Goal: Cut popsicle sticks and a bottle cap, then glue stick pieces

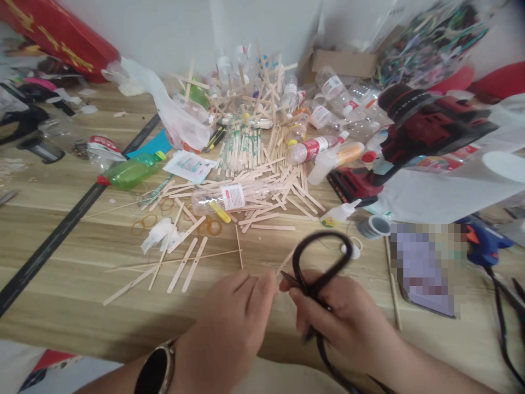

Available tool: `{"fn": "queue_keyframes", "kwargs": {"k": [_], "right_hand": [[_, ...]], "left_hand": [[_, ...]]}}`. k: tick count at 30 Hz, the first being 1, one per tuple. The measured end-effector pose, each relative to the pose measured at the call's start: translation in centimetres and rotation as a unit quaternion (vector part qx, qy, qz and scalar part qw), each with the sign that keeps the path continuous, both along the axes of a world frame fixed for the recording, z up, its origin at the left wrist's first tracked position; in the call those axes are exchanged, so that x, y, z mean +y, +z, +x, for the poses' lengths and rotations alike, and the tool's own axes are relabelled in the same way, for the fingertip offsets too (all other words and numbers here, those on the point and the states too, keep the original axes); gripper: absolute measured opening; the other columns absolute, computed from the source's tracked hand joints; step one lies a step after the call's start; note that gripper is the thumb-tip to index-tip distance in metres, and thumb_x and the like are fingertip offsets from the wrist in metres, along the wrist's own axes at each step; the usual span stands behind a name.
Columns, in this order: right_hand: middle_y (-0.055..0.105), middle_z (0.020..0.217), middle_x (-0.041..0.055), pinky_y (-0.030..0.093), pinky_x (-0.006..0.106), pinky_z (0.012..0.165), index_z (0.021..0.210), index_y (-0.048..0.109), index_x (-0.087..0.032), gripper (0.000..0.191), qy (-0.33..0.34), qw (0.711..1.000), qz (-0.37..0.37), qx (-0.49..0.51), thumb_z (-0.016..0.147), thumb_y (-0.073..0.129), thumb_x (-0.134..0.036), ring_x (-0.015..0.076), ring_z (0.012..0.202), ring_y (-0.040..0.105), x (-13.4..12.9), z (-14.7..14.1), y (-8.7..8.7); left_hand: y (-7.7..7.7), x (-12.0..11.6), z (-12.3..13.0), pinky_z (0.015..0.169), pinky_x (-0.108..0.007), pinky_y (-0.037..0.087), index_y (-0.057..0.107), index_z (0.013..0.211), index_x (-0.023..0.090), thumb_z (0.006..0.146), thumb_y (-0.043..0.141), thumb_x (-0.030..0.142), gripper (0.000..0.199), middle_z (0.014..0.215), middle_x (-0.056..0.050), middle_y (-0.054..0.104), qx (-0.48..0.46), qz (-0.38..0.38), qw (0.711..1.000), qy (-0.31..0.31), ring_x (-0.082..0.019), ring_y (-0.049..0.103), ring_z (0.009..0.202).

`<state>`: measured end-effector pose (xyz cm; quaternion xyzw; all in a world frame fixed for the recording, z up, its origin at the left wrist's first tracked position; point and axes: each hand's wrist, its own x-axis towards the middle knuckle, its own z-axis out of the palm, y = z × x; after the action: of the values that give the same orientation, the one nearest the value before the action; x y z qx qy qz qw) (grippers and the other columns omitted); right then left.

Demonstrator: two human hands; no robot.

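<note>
My left hand is closed, its thumb and fingers pinching a thin wooden stick, of which a short pale length shows past the fingertips. My right hand is wrapped round black-handled scissors near their pivot. One handle loop points up and the other hangs below the hand. The dark blade tip lies close beside the left fingertips; whether it touches the stick, I cannot tell. Beyond my left hand, flat craft sticks and thin skewers lie on the wooden table.
Behind are piled craft sticks, plastic bottles and a white bag. A red-black cordless drill, glue bottle, grey tape roll and blue glue gun stand right. A black strip crosses the left.
</note>
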<state>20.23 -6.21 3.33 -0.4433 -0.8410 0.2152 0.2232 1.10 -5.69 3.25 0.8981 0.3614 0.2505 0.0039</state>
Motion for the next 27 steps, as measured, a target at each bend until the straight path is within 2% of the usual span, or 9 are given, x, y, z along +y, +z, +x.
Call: {"fn": "queue_keyframes", "kwargs": {"k": [3,8,13,15,17,19,22,24,27], "right_hand": [[0.063,0.048,-0.0064,0.042,0.014,0.039,0.097,0.064,-0.016,0.033,-0.001,0.999,-0.044,0.03,0.102,0.032,-0.016,0.007,0.035,0.055,-0.1,-0.2,-0.1],[0.071,0.066,0.0096,0.047,0.026,0.045,0.105,0.067,-0.01,0.033,0.015,0.998,0.058,0.014,0.098,0.038,-0.024,0.0175,0.05,0.063,-0.1,0.6,-0.6],[0.064,0.052,-0.004,0.046,0.015,0.045,0.088,0.065,-0.016,0.033,-0.023,0.99,-0.114,0.077,0.101,0.034,-0.019,0.0082,0.043,0.06,-0.4,0.0,0.0],[0.066,0.055,-0.0012,0.045,0.018,0.043,0.093,0.065,-0.014,0.03,-0.01,0.998,-0.026,0.056,0.1,0.036,-0.018,0.0104,0.044,0.06,-0.4,0.2,0.0],[0.069,0.062,0.0045,0.045,0.023,0.042,0.103,0.065,-0.009,0.029,0.034,0.988,0.149,-0.014,0.097,0.037,-0.016,0.0143,0.048,0.062,-0.3,0.7,-0.1],[0.069,0.065,0.0065,0.046,0.026,0.043,0.109,0.063,-0.006,0.031,0.05,0.977,0.205,-0.039,0.096,0.037,-0.015,0.0161,0.049,0.062,-0.3,0.8,-0.1],[0.067,0.066,0.0027,0.049,0.02,0.047,0.082,0.069,-0.015,0.033,-0.019,0.996,0.018,0.082,0.096,0.039,-0.017,0.0112,0.051,0.061,-0.4,0.1,0.0],[0.068,0.072,0.002,0.051,0.017,0.056,0.058,0.063,-0.018,0.044,-0.041,0.982,-0.102,0.156,0.096,0.041,-0.017,0.0092,0.06,0.065,-0.5,-0.7,0.2],[0.067,0.071,0.001,0.049,0.017,0.054,0.059,0.06,-0.019,0.039,-0.055,0.977,-0.11,0.176,0.094,0.043,-0.018,0.0092,0.06,0.064,-0.7,-1.2,0.1]], "left_hand": [[0.0,-0.1,-0.1,0.052,-0.031,0.051,0.051,0.113,0.007,0.094,0.028,0.005,0.03,0.075,-0.008,0.071,0.006,0.008,1.0,-0.001,-0.02,0.066,0.06],[0.2,-0.2,0.0,0.053,-0.031,0.053,0.053,0.106,0.011,0.096,0.027,0.007,0.028,0.073,-0.006,0.071,-0.005,-0.03,0.999,0.009,-0.019,0.067,0.061],[0.0,-0.3,-0.1,0.051,-0.032,0.052,0.051,0.114,0.004,0.094,0.029,0.004,0.029,0.074,-0.008,0.071,0.003,0.025,1.0,-0.001,-0.021,0.065,0.059],[0.1,-0.4,-0.1,0.052,-0.032,0.052,0.051,0.112,0.006,0.095,0.029,0.006,0.027,0.074,-0.007,0.071,-0.006,0.017,1.0,-0.001,-0.02,0.065,0.059],[0.4,-0.5,-0.1,0.054,-0.031,0.053,0.052,0.11,0.009,0.098,0.028,0.01,0.026,0.075,-0.007,0.071,-0.019,-0.009,1.0,0.008,-0.02,0.066,0.062],[0.5,-0.6,0.0,0.057,-0.03,0.054,0.052,0.109,0.011,0.099,0.029,0.012,0.025,0.077,-0.007,0.071,-0.035,-0.03,0.999,0.011,-0.019,0.067,0.065],[0.4,-0.5,-0.1,0.057,-0.03,0.053,0.051,0.113,0.008,0.096,0.03,0.008,0.026,0.076,-0.008,0.071,-0.022,-0.016,1.0,0.002,-0.02,0.066,0.065],[0.1,-0.5,-0.2,0.056,-0.032,0.052,0.05,0.116,0.005,0.094,0.029,0.005,0.03,0.075,-0.009,0.071,0.014,0.01,1.0,-0.003,-0.021,0.066,0.063],[-0.1,-0.5,-0.5,0.059,-0.034,0.052,0.048,0.12,0.005,0.095,0.03,0.006,0.031,0.082,-0.011,0.073,0.008,-0.002,1.0,-0.013,-0.023,0.067,0.068]]}}
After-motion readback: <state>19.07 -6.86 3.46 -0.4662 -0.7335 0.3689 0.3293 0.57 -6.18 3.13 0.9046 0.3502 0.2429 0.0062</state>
